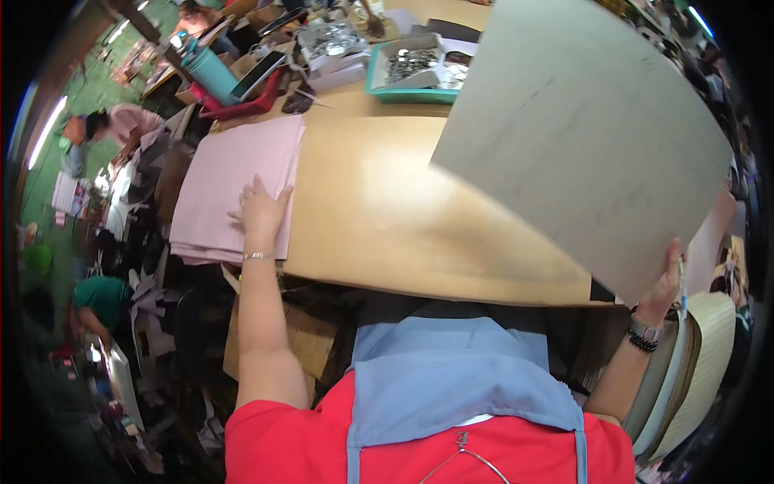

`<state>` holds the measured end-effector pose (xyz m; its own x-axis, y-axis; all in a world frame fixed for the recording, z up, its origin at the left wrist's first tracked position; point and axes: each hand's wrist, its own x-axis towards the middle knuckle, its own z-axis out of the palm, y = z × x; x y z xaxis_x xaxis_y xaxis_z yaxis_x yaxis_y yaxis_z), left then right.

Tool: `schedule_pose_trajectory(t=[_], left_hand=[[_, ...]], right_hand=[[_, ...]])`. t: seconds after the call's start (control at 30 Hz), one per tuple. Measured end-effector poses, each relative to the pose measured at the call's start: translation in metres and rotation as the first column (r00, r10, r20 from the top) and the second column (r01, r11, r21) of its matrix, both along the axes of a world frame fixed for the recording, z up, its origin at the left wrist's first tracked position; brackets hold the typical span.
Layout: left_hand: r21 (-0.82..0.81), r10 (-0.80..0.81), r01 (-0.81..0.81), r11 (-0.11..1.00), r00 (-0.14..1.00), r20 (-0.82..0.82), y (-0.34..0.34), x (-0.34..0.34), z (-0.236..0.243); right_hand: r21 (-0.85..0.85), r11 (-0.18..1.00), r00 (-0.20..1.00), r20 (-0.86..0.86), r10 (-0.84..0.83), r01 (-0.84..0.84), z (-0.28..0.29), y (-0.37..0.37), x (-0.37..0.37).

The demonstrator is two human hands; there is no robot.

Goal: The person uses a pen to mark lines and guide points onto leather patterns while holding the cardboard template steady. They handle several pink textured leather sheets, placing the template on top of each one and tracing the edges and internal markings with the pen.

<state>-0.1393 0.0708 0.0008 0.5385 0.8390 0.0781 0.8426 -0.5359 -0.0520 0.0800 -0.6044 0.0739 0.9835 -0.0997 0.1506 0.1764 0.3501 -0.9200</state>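
Observation:
My left hand [262, 211] rests with spread fingers on a stack of folded pink fabric [218, 177] at the left of the table. At the right, my right hand [664, 282] grips the near edge of a large grey-white board [588, 137], which is held up at a slant above the table. The board's far end runs past the top of the view. Fingers of my right hand are partly hidden at the board's edge.
Behind the fabric, a red tray [256, 105] holds a teal bottle [211, 74] and a phone [258, 75]. A teal tray [411, 95] of small metal pieces stands at the back of the wooden table [363, 210]. Cream sheets [701, 379] hang at my right. People work at left.

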Motion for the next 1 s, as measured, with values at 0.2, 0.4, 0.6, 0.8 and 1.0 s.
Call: schedule_pose_trajectory(t=[0.2, 0.4, 0.6, 0.8, 1.0], left_hand=[[-0.389, -0.187, 0.100, 0.916, 0.963, -0.194, -0.042, 0.022, 0.054], [-0.615, -0.449, 0.669, 0.417, 0.740, 0.501, -0.118, 0.044, 0.027], [-0.224, -0.777, 0.773, 0.593, 0.622, 0.090, -0.163, 0.070, -0.012], [-0.244, -0.741, 0.766, 0.595, 0.640, 0.202, -0.206, 0.079, -0.013], [-0.020, -0.081, 0.084, 0.996, 0.989, 0.122, -0.055, 0.061, 0.001]], right_hand=[[0.338, 0.941, 1.000, -0.016, -0.007, 0.012, 0.027, -0.041, 0.011], [0.147, 0.952, 0.959, 0.057, -0.279, 0.268, 0.026, -0.055, 0.015], [0.095, 0.930, 0.923, 0.123, -0.364, 0.355, 0.035, -0.057, 0.014], [0.116, 0.938, 0.935, 0.104, -0.340, 0.328, 0.027, -0.054, 0.018], [0.085, 0.934, 0.930, 0.100, -0.354, 0.346, 0.024, -0.072, 0.019]])
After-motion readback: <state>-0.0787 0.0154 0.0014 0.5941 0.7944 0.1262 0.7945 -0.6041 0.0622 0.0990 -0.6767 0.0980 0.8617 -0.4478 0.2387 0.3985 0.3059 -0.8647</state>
